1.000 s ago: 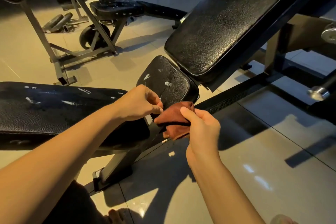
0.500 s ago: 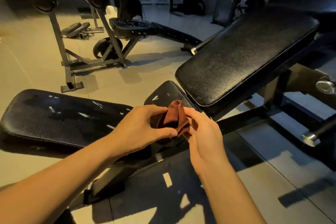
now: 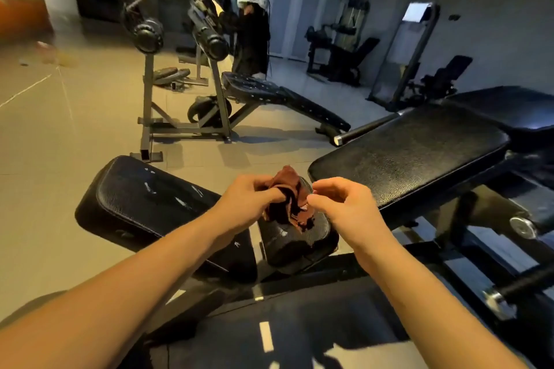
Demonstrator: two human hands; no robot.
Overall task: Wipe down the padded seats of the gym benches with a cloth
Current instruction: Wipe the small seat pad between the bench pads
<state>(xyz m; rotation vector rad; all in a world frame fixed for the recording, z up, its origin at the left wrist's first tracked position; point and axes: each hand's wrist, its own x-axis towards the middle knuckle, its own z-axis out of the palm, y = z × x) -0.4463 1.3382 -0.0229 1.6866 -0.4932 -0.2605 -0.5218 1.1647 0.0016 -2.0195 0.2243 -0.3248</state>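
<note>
Gym: padded benches [image 3: 410,159], barbell rack [image 3: 180,75], weight plates [image 3: 171,73].

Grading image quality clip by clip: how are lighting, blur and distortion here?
Head view: dim overall, warm yellow light on the floor at left, cooler grey at right; upper-left corner smeared with blur; cloth fairly sharp; small glare streaks on the left bench pad; edges bent by the wide lens.
</note>
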